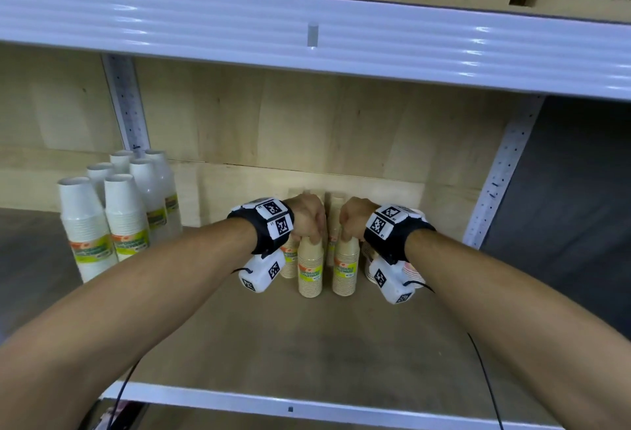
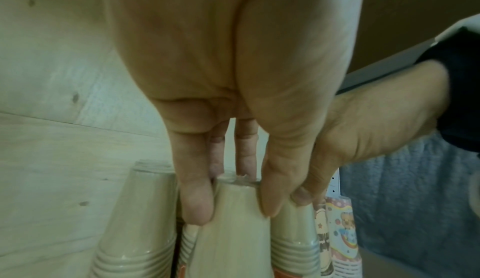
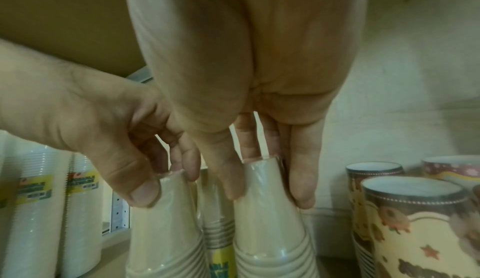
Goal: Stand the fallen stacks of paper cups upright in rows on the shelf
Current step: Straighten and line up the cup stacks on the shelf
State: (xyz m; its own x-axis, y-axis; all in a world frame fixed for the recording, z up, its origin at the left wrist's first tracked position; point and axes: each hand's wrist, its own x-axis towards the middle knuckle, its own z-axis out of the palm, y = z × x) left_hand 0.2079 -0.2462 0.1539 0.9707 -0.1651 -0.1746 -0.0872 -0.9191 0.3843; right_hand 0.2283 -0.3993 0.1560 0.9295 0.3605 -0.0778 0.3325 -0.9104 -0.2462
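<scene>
Two beige paper cup stacks stand upright side by side mid-shelf, wrapped in clear plastic. My left hand (image 1: 312, 229) grips the top of the left stack (image 1: 310, 270) from above; in the left wrist view its fingers (image 2: 196, 204) and thumb pinch that stack's tip (image 2: 233, 231). My right hand (image 1: 348, 229) holds the top of the right stack (image 1: 346, 269) the same way, its fingers (image 3: 302, 183) curled round the stack's tip (image 3: 270, 231). More beige stacks (image 3: 218, 227) stand behind these two, partly hidden by the hands.
Several white cup stacks (image 1: 119, 211) stand upright in rows at the left of the wooden shelf (image 1: 307, 344). Patterned cup stacks (image 3: 410, 231) stand at the right, close to my right wrist. The upper shelf (image 1: 307, 43) hangs low overhead. Metal uprights flank the bay.
</scene>
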